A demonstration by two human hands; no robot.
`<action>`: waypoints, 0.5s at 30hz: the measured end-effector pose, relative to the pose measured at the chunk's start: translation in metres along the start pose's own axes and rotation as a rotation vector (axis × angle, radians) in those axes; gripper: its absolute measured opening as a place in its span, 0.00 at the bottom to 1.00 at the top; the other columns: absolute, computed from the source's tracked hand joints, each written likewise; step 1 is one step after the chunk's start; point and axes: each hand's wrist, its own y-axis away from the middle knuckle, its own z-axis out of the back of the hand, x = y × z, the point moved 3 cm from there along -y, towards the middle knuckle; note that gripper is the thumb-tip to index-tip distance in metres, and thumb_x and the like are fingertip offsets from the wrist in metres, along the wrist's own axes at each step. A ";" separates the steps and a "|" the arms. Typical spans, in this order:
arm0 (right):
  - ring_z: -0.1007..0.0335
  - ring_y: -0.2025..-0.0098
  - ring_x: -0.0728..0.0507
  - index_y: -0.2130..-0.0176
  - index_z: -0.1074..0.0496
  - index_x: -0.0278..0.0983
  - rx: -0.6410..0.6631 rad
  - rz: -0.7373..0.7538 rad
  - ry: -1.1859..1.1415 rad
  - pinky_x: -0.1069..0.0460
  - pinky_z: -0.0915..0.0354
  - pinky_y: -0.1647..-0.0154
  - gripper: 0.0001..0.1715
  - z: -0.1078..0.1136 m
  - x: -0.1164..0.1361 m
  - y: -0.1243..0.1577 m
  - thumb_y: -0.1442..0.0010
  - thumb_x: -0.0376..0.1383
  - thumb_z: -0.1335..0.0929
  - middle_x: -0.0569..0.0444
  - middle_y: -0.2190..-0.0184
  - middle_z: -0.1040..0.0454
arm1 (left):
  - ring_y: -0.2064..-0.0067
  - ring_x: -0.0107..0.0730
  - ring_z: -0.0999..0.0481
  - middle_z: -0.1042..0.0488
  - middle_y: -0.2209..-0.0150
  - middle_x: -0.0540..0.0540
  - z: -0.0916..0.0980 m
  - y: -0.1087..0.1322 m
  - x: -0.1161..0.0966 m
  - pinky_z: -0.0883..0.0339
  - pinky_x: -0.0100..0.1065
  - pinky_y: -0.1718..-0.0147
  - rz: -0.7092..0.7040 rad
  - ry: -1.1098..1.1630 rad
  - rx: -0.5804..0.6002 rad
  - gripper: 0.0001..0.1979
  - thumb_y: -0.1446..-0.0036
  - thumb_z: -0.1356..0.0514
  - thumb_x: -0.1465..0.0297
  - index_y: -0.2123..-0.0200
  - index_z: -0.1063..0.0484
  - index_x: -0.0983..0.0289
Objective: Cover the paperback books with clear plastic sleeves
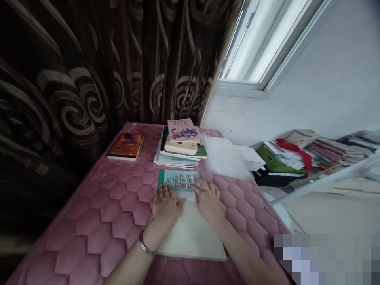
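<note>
My left hand [165, 204] and my right hand [208, 200] lie flat, fingers spread, on a green-covered book [180, 179] with a grid of small pictures. The book rests on a pink quilted surface [118, 206]. Its near part looks pale cream [192, 235] and runs under both wrists. A silver bangle [146, 245] circles my left wrist. Neither hand grips anything.
A stack of books [181, 148] topped by a pink one stands just beyond my hands. An orange book [126, 145] lies to the left, clear plastic sleeves [225, 156] to the right. A dark patterned curtain [89, 79] hangs behind. Piled papers and books [311, 154] sit at right.
</note>
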 end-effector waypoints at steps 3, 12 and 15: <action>0.44 0.40 0.39 0.42 0.34 0.46 0.141 0.312 -0.152 0.43 0.46 0.42 0.23 0.001 0.038 -0.013 0.33 0.39 0.43 0.53 0.40 0.36 | 0.35 0.54 0.46 0.46 0.35 0.69 0.001 0.001 0.001 0.46 0.48 0.40 -0.025 0.020 -0.010 0.29 0.39 0.50 0.63 0.38 0.42 0.72; 0.59 0.32 0.41 0.34 0.50 0.38 0.507 0.511 -0.238 0.39 0.65 0.33 0.37 -0.034 0.089 -0.073 0.34 0.53 0.51 0.49 0.33 0.50 | 0.38 0.57 0.40 0.37 0.41 0.73 -0.002 0.001 0.000 0.45 0.52 0.43 0.013 0.061 -0.009 0.28 0.39 0.48 0.62 0.40 0.37 0.72; 0.59 0.32 0.42 0.34 0.51 0.33 0.481 0.509 -0.189 0.41 0.67 0.32 0.39 -0.042 0.095 -0.087 0.34 0.53 0.50 0.46 0.33 0.52 | 0.39 0.57 0.38 0.37 0.41 0.76 -0.004 -0.001 0.000 0.44 0.51 0.43 0.033 0.037 -0.041 0.30 0.40 0.47 0.60 0.42 0.37 0.77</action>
